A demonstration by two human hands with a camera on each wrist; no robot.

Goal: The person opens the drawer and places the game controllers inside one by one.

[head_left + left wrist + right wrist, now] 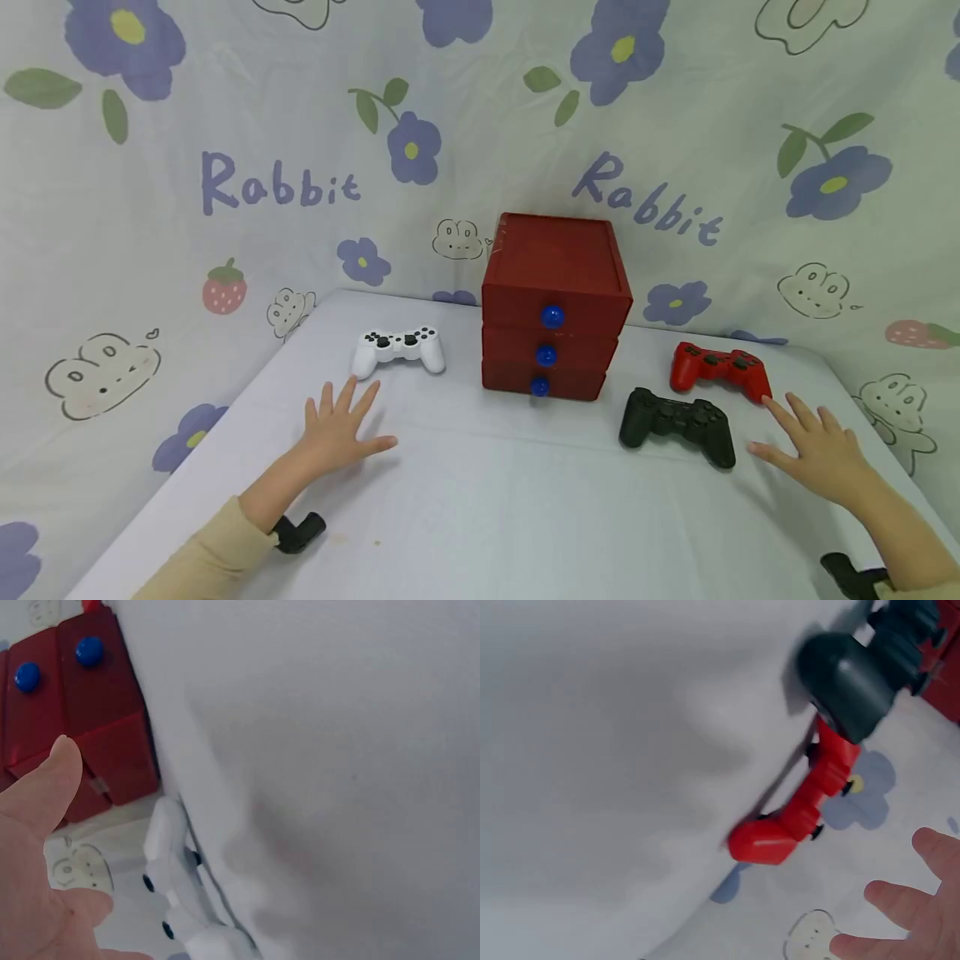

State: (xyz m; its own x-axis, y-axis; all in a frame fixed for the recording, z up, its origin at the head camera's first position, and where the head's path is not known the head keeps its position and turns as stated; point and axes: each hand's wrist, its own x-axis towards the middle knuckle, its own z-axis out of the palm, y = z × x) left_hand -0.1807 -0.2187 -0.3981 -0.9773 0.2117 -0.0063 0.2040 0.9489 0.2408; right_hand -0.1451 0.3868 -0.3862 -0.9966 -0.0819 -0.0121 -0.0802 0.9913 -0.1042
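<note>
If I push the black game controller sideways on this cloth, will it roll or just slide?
The black controller probably slides rather than rolls: it lies flat on its two grips. Its hard plastic looks rigid. The cloth-covered table may drag or wrinkle slightly.

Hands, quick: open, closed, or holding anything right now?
Left hand: open, fingers spread, holding nothing, near the white plastic game controller.
Right hand: open, empty, beside the black game controller.
</note>
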